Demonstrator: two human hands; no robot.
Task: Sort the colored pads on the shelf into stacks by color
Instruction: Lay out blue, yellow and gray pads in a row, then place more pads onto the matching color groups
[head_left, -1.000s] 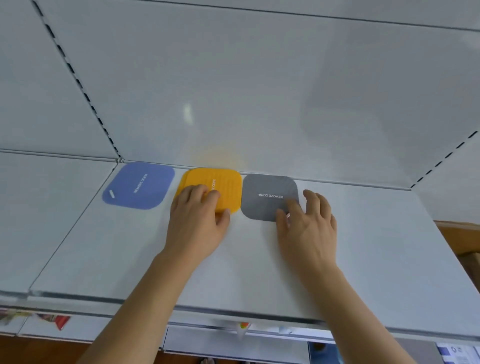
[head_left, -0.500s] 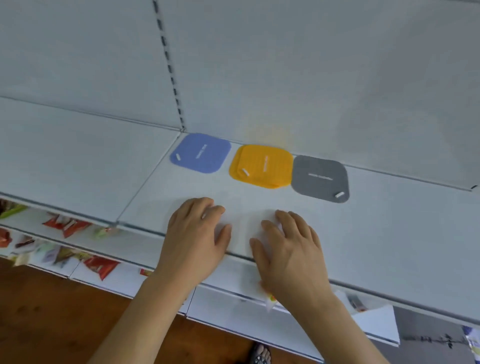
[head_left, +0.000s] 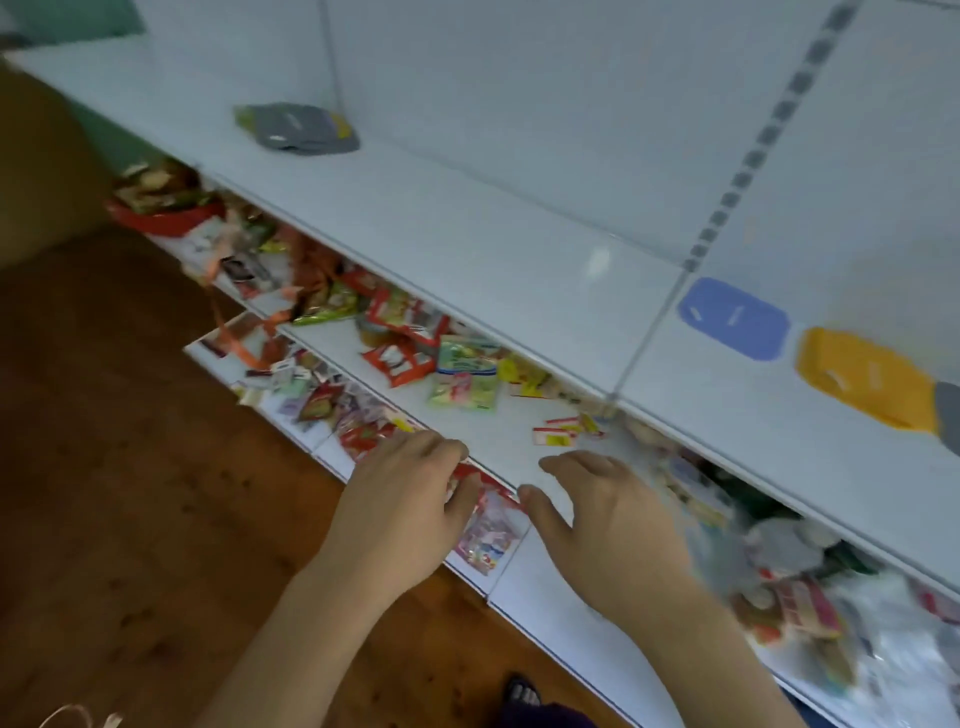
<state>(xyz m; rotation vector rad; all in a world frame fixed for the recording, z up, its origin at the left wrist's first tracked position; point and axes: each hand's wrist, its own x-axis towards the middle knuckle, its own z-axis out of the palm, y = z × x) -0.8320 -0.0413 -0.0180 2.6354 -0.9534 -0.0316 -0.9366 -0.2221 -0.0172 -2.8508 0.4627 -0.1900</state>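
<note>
On the white upper shelf (head_left: 467, 244) at the right lie a blue pad (head_left: 735, 318), an orange stack (head_left: 865, 379) and the edge of a grey pad (head_left: 949, 415), side by side. Far to the left on the same shelf sits a mixed pile of pads (head_left: 298, 129), grey on top with yellow-green edges showing. My left hand (head_left: 400, 499) and my right hand (head_left: 608, 514) hover palm down in front of the lower shelves, holding nothing, fingers loosely bent. The whole view is blurred by motion.
Lower shelves (head_left: 498, 431) below the pads hold many snack packets and ribbons. A red basket (head_left: 166, 213) of packets sits at the far left. A brown wooden floor (head_left: 130, 493) lies below. Perforated uprights (head_left: 753, 150) divide the back wall.
The view has swung left and down. Both hands drew back from the upper shelf and now hang over the lower shelves. The blue, orange and grey pads stayed in place.
</note>
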